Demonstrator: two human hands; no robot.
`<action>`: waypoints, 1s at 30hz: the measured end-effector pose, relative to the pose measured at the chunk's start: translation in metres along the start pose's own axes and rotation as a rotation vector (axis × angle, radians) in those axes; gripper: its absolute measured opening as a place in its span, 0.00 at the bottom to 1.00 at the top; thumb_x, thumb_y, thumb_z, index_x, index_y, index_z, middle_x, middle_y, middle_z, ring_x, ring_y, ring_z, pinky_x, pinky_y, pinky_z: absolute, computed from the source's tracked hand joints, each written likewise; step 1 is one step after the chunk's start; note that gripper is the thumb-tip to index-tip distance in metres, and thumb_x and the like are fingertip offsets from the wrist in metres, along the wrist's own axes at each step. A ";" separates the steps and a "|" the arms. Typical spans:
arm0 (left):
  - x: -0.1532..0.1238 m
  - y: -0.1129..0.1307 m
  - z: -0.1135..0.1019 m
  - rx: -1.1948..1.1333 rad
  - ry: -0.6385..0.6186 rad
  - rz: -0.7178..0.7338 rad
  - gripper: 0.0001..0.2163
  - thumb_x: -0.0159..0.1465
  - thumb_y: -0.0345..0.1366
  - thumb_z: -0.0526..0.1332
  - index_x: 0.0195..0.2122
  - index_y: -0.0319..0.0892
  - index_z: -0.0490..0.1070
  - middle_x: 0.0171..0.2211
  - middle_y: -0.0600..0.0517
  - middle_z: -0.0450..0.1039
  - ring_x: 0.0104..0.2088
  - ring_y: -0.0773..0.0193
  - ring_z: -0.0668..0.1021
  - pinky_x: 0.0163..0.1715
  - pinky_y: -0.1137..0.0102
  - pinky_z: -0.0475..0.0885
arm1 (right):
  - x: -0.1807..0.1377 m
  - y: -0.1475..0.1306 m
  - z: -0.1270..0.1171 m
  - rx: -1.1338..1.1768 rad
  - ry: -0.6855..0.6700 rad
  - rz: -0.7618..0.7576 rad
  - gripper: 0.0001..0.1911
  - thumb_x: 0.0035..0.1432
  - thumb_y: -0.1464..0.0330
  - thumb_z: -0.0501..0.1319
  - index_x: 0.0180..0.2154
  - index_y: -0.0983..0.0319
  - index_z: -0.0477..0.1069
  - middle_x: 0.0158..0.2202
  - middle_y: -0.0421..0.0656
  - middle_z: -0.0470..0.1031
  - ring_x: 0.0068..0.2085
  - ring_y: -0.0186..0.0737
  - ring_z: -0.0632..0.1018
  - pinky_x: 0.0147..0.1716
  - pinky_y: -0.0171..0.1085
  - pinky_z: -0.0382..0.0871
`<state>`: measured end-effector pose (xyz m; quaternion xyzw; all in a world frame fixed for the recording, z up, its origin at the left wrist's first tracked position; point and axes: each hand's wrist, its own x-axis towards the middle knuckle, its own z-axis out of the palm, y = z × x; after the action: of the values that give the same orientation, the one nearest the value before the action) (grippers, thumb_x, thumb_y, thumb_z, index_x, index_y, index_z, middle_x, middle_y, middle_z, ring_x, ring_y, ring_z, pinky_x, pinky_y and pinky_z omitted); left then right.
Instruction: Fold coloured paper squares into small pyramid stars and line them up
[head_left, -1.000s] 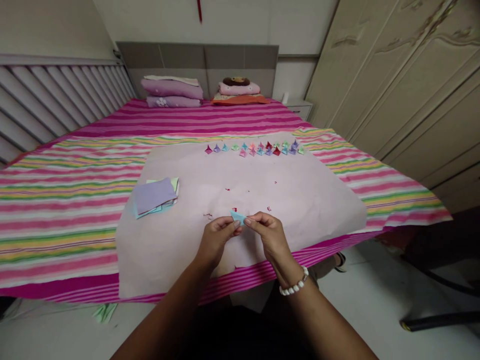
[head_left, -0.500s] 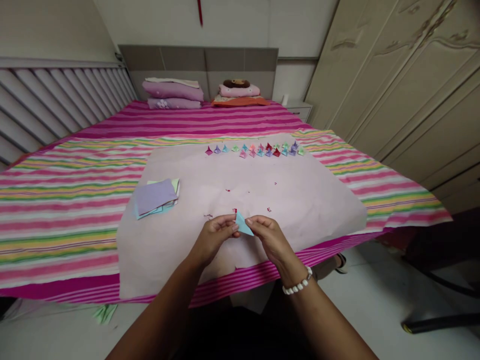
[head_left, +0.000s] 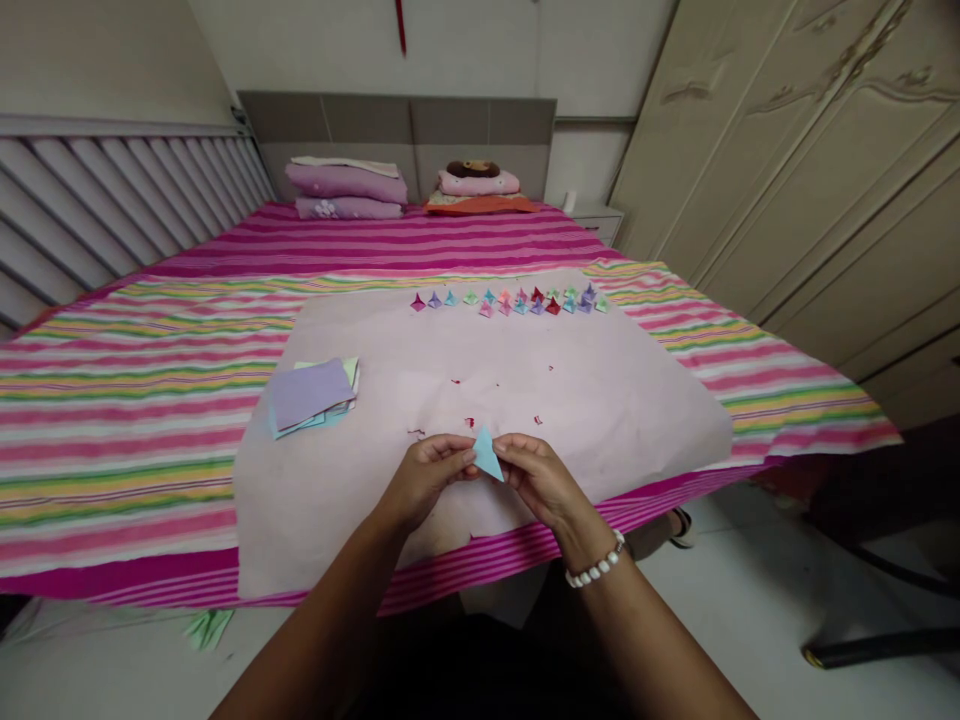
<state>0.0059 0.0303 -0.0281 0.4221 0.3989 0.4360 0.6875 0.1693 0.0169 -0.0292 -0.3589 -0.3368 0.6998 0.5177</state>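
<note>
A small folded piece of light blue paper (head_left: 487, 456) is held between my two hands, just above the near part of a large pale sheet (head_left: 337, 520). My left hand (head_left: 433, 472) pinches its left edge between thumb and fingers. On the other side, my right hand (head_left: 534, 474) grips the right edge, with a white beaded bracelet on that wrist. Several small folded paper shapes (head_left: 520, 306) in many colours stand in rows along the sheet's far edge. To the left lies a stack of coloured paper (head_left: 311, 394), purple on top.
Tiny dark red scraps (head_left: 538, 420) are scattered on the sheet. Striped bedding (head_left: 112, 440) lies under it. Folded purple bedding (head_left: 346, 185) and a pink pile (head_left: 480, 182) rest by the headboard (head_left: 480, 120). A wardrobe (head_left: 795, 170) stands at right; green paper (head_left: 208, 628) lies on the floor.
The light blue paper has turned between my fingers, its lower point now aiming more downward. Both hands stay in nearly the same place.
</note>
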 end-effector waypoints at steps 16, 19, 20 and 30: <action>0.005 -0.006 0.003 0.275 0.121 0.174 0.09 0.53 0.39 0.68 0.32 0.39 0.75 0.28 0.52 0.77 0.30 0.64 0.78 0.37 0.67 0.74 | 0.008 0.006 -0.002 -0.319 0.076 -0.194 0.03 0.41 0.69 0.66 0.24 0.62 0.75 0.18 0.36 0.72 0.20 0.31 0.69 0.23 0.33 0.62; 0.004 -0.007 0.010 0.431 0.133 0.267 0.09 0.58 0.40 0.63 0.35 0.40 0.74 0.32 0.50 0.77 0.34 0.62 0.79 0.39 0.65 0.74 | 0.012 0.010 -0.002 -0.384 0.142 -0.247 0.04 0.42 0.68 0.65 0.23 0.62 0.73 0.16 0.34 0.67 0.19 0.30 0.66 0.21 0.32 0.59; 0.003 -0.007 0.012 0.494 0.145 0.302 0.10 0.59 0.40 0.62 0.36 0.40 0.74 0.34 0.49 0.77 0.35 0.61 0.79 0.40 0.65 0.75 | 0.014 0.012 -0.002 -0.403 0.164 -0.270 0.04 0.42 0.67 0.65 0.23 0.62 0.73 0.16 0.34 0.66 0.19 0.30 0.65 0.20 0.32 0.58; 0.002 -0.009 0.017 0.878 0.255 0.556 0.08 0.59 0.31 0.59 0.40 0.41 0.71 0.35 0.48 0.75 0.29 0.65 0.78 0.31 0.68 0.76 | 0.016 0.017 -0.003 -0.578 0.269 -0.486 0.04 0.44 0.70 0.62 0.25 0.61 0.76 0.25 0.39 0.71 0.24 0.33 0.67 0.24 0.33 0.61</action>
<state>0.0242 0.0257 -0.0312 0.7035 0.4971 0.4417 0.2508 0.1608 0.0288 -0.0475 -0.4882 -0.5238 0.3803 0.5853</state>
